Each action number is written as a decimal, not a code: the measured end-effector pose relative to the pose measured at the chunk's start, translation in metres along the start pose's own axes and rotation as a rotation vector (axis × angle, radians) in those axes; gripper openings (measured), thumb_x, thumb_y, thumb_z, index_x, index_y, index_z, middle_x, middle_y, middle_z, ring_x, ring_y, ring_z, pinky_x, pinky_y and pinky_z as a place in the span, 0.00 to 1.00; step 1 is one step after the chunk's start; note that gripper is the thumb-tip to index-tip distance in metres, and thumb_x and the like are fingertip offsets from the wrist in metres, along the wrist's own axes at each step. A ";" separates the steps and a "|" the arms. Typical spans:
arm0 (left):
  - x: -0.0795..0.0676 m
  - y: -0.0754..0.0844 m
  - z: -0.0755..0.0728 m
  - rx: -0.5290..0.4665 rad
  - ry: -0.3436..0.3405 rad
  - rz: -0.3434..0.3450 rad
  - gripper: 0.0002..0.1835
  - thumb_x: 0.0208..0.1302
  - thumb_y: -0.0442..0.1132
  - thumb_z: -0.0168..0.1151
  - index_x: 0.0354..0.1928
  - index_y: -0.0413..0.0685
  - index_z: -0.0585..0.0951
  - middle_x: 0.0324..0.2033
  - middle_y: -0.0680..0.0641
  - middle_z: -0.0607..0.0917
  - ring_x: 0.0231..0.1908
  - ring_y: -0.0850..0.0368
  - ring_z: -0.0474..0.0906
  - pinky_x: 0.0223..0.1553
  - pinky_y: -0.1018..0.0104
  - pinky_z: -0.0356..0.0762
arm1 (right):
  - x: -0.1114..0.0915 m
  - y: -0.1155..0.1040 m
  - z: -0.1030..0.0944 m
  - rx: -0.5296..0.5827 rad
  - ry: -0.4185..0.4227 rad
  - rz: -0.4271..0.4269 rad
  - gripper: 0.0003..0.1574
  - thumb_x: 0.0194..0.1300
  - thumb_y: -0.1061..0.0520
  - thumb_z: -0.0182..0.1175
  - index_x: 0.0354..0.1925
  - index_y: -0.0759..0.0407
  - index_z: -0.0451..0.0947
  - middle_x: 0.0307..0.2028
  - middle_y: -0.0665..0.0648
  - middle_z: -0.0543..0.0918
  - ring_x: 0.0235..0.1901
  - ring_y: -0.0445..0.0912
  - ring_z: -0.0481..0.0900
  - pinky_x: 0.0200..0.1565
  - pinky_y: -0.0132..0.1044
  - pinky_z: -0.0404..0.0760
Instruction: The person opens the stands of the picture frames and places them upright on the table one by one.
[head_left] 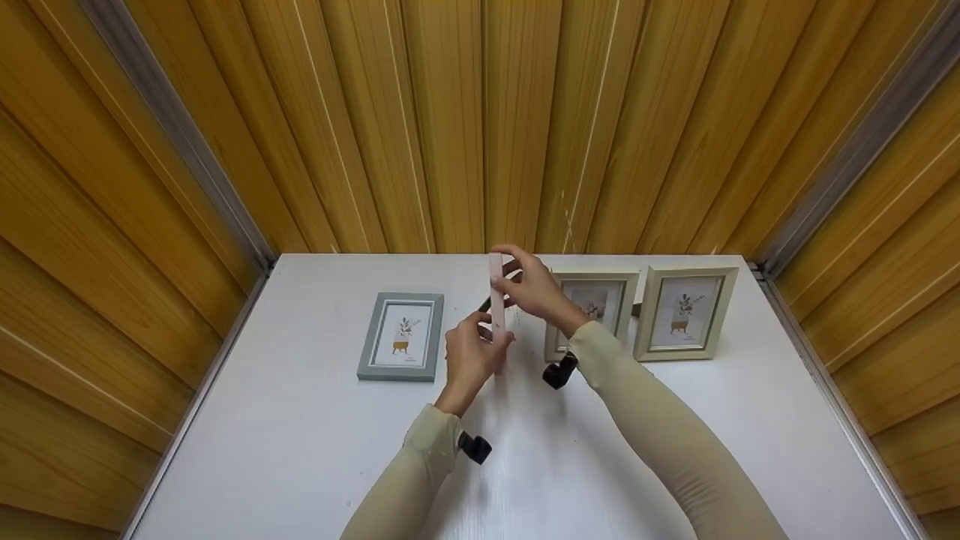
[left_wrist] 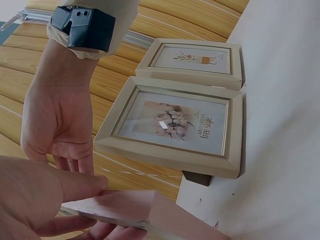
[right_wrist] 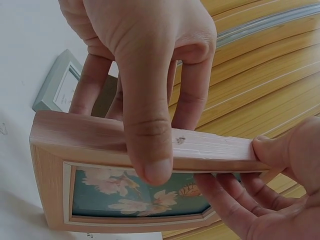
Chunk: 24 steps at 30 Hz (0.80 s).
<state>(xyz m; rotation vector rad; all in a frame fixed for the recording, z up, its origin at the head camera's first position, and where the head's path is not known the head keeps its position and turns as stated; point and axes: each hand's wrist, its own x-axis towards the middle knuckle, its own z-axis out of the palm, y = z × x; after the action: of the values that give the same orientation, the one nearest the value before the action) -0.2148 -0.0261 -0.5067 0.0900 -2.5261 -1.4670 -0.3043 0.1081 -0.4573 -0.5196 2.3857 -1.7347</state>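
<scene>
A pink picture frame (head_left: 497, 309) is held upright over the table, its narrow edge toward the head camera. My left hand (head_left: 471, 354) grips its near lower end, thumb along the side. Higher up, my right hand (head_left: 532, 289) pinches the far end between thumb and fingers. In the right wrist view, the frame's picture (right_wrist: 135, 192) shows pale blossoms on a teal ground, with the left thumb (right_wrist: 149, 150) lying across the edge. A dark stand (head_left: 485, 305) shows at the frame's left side, partly hidden by the hands.
Left of the hands, a grey-green frame (head_left: 365, 337) stands on the white table (head_left: 300, 450). Two cream frames stand at the right: a flower-print one (head_left: 631, 307), partly behind my right forearm, and a plant-print one (head_left: 651, 315). Wood-look panels (head_left: 442, 150) enclose the table.
</scene>
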 end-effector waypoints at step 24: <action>0.004 -0.016 -0.019 -0.077 0.034 0.047 0.14 0.62 0.34 0.71 0.50 0.41 0.88 0.30 0.48 0.87 0.30 0.56 0.81 0.30 0.67 0.79 | -0.005 0.018 0.002 -0.136 0.016 -0.058 0.35 0.75 0.57 0.60 0.76 0.46 0.65 0.57 0.66 0.79 0.47 0.55 0.84 0.44 0.50 0.87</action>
<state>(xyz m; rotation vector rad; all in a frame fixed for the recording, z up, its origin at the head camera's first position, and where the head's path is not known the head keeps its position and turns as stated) -0.2154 -0.0515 -0.5108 0.0424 -2.4251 -1.5291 -0.3024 0.1131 -0.4754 -0.6008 2.5367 -1.6122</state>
